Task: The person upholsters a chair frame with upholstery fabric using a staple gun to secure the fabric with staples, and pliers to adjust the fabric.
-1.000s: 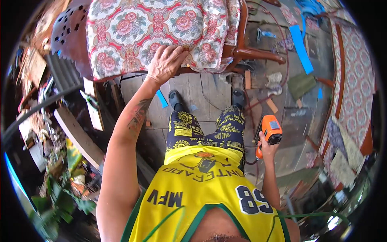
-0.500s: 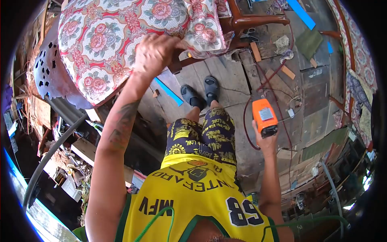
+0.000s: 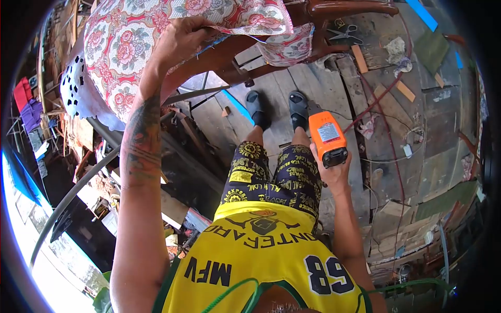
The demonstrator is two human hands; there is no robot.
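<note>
The left hand [image 3: 180, 44] gripped the edge of the red-and-cream floral fabric [image 3: 156, 36], which draped beyond it. The right hand [image 3: 334, 169] clasped an orange tool [image 3: 327, 138] standing above it.

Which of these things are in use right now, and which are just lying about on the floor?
In use:
left hand gripping floral fabric
wooden chair frame
right hand holding orange tool

Lying about:
scissors
wood offcuts
blue strip

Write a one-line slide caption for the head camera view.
Left hand grips floral upholstery fabric; right hand holds orange power tool.
</note>
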